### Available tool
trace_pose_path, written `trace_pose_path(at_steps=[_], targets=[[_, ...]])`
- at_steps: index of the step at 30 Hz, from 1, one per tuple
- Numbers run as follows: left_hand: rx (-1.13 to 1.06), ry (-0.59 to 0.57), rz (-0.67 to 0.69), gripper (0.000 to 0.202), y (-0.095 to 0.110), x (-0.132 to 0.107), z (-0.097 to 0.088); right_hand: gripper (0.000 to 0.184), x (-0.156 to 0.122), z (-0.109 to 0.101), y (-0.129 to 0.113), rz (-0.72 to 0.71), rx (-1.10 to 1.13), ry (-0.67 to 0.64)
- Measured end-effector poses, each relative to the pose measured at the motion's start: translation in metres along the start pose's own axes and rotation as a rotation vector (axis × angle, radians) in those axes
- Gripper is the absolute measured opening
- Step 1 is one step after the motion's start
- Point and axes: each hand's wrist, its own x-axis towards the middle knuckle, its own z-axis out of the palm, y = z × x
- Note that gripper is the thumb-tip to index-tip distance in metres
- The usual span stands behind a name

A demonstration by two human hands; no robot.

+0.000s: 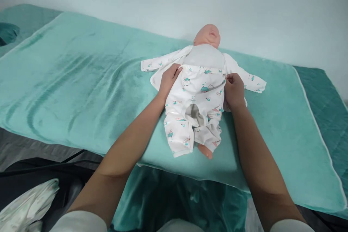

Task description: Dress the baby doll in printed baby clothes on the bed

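A baby doll lies on its back on the green cover, its head toward the wall. White printed baby pants lie over its lower body, with an opening at the crotch. My left hand pinches the waistband at its left side. At the other side of the waistband, my right hand is closed on the cloth. An open white baby shirt has both sleeves spread out beside the doll. One doll foot shows below a pant leg; the other foot is hidden.
A light green blanket covers the bed, over a darker green quilted cover. The white wall stands behind. At lower left, a pale printed cloth lies on something black.
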Motion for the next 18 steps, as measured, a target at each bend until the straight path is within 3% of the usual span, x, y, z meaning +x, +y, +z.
trace_pose_path(at_steps=[2,4,11,15,18], targets=[[-0.029,0.031,-0.025,0.018,0.002,-0.004,0.001,0.014,-0.004,-0.002,-0.007,0.052,-0.065,0.089],[-0.067,0.039,-0.045,0.011,0.005,-0.010,0.001,0.010,-0.007,-0.005,-0.012,0.056,-0.109,0.073],[-0.279,-0.066,-0.155,0.008,0.016,-0.034,-0.014,0.027,-0.012,-0.019,-0.013,0.265,0.188,-0.161],[-0.333,-0.155,-0.214,0.009,0.013,-0.038,-0.021,0.032,-0.015,-0.027,-0.013,0.277,0.293,-0.286],[-0.358,-0.169,-0.232,0.010,0.013,-0.038,-0.022,0.034,-0.017,-0.030,-0.015,0.277,0.262,-0.308]])
